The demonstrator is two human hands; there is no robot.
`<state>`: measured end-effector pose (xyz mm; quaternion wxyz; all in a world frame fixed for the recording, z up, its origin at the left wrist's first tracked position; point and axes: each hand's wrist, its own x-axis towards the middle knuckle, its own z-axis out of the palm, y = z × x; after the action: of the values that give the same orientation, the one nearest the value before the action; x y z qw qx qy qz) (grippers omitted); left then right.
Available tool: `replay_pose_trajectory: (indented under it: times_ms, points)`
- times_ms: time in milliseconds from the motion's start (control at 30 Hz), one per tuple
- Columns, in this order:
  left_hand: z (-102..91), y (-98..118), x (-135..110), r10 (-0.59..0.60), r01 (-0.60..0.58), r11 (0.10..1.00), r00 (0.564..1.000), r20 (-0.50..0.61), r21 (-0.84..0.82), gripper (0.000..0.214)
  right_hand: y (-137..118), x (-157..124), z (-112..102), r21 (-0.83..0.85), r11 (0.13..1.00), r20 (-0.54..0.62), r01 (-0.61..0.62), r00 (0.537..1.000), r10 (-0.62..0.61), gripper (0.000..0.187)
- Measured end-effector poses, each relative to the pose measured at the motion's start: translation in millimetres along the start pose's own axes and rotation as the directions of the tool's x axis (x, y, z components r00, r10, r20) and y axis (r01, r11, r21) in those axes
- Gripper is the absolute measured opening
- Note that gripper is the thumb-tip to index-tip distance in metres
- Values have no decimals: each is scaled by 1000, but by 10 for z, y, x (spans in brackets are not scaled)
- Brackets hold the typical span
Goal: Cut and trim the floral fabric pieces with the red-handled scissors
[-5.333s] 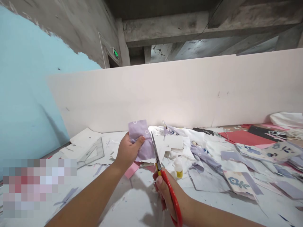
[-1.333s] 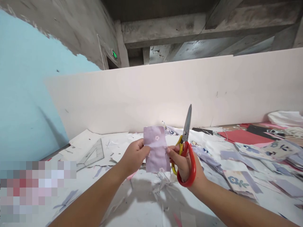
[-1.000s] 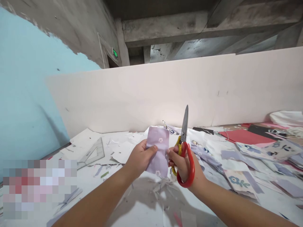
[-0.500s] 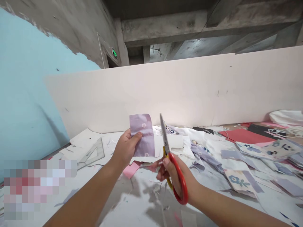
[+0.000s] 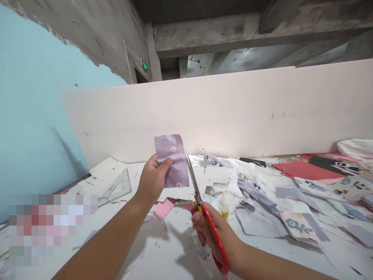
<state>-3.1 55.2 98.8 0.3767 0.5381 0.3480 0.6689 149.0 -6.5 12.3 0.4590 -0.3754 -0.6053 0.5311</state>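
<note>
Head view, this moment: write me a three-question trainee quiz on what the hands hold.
1. True or false: the left hand pinches the purple flowered piece, raised off the table.
2. Which hand grips the red-handled scissors?
3. What lies on the table to the left of the left hand? A) clear set square B) hammer C) mug
Key: 1 true; 2 the right hand; 3 A.
</note>
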Motion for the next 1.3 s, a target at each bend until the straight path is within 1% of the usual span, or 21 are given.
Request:
replay_pose_trajectory:
  times_ms: [100,200,333,400,467,533,567,633,700,733,767,833,933,1000,1067,1100,1133,1200,1267,1300]
  points:
    - [27,-20,-29,8,-8,1000,1000,8,-2,32,-43,-59,-16,-64,998,29,18,999,-16,43]
    - [45,-49,-47,20,-20,999,1000,-5,40,34,-72,-108,-40,-107,993,61,45,997,-38,45]
    - [62,-77,-64,-15,16,997,1000,-17,74,39,-23,-113,-32,-113,994,57,12,998,-6,44]
    - [70,-80,-76,-51,50,996,999,17,70,39,35,-94,-12,-71,997,25,9,1000,-7,42]
    - [75,-71,-87,-80,76,995,995,66,64,38,93,-69,6,9,1000,-14,25,1000,-25,39]
    - [76,-47,-92,-101,95,994,988,118,56,39,135,-46,18,103,994,-43,17,999,-13,37]
    - [74,-28,-92,-108,101,993,984,139,54,43,148,-38,20,145,989,-47,-4,999,11,37]
    - [63,20,-89,-103,94,994,981,167,61,60,158,-26,21,189,981,-46,-52,997,62,37]
    - [39,79,-83,-81,67,995,978,195,78,77,151,-25,19,189,979,-37,-84,995,92,38]
    - [21,110,-80,-68,52,995,975,213,84,80,141,-27,19,178,980,-34,-87,995,95,39]
    - [0,140,-77,-65,44,995,969,238,91,80,129,-32,19,164,983,-31,-87,995,93,40]
    - [-50,197,-73,-90,56,991,953,290,124,74,94,-42,23,133,988,-30,-80,996,85,40]
    - [-123,275,-73,-123,70,984,933,339,163,66,38,-48,18,77,993,-37,-85,995,88,35]
    - [-155,318,-72,-86,40,989,937,340,139,58,21,-41,-3,2,990,-40,-138,990,138,30]
    - [-169,349,-64,-11,-22,995,951,310,102,45,34,-34,-40,-190,967,-59,-168,985,160,25]
    - [-170,360,-58,33,-62,994,957,287,90,38,49,-32,-59,-322,934,-72,-157,987,141,22]
    - [-169,367,-50,80,-105,991,962,263,82,32,64,-34,-76,-459,878,-86,-133,991,105,19]
    - [-164,374,-31,164,-189,977,963,216,100,25,79,-45,-92,-681,726,-92,-92,995,39,16]
    - [-161,373,-14,225,-256,953,956,188,161,21,45,-68,-83,-795,601,-85,-83,996,24,16]
    - [-161,371,-9,238,-273,944,953,189,187,21,7,-83,-73,-822,563,-78,-82,996,31,17]
